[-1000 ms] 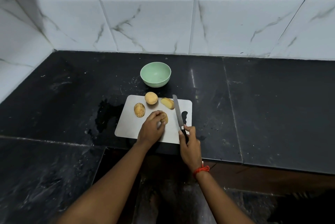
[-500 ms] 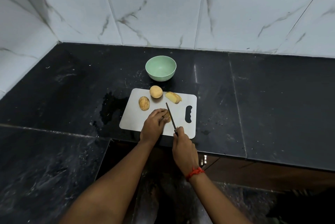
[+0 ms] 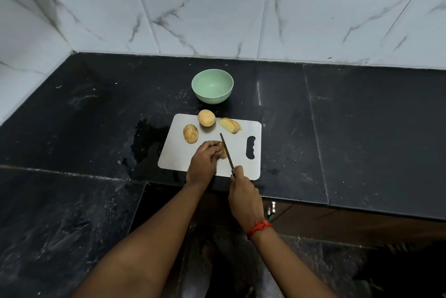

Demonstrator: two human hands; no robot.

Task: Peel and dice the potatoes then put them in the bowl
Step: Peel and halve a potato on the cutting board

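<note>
Knife [image 3: 226, 149] swung in against brown-skinned potato [image 3: 222, 154], left hand [image 3: 204, 161] grip curled over it, right hand [image 3: 243, 196] grip round handle

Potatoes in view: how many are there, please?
4, on the grey metal cutting board: a round pale potato at the far edge, a brown-streaked potato left of it, a cut yellow piece right of it, a fourth potato partly hidden under the left hand.

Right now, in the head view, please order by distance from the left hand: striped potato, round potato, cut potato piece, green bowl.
From the left hand:
1. striped potato, just beyond the hand, on the left part of the board.
2. round potato and cut potato piece, both at the board's far edge; too close to call.
3. green bowl, beyond the board's far edge.
</note>
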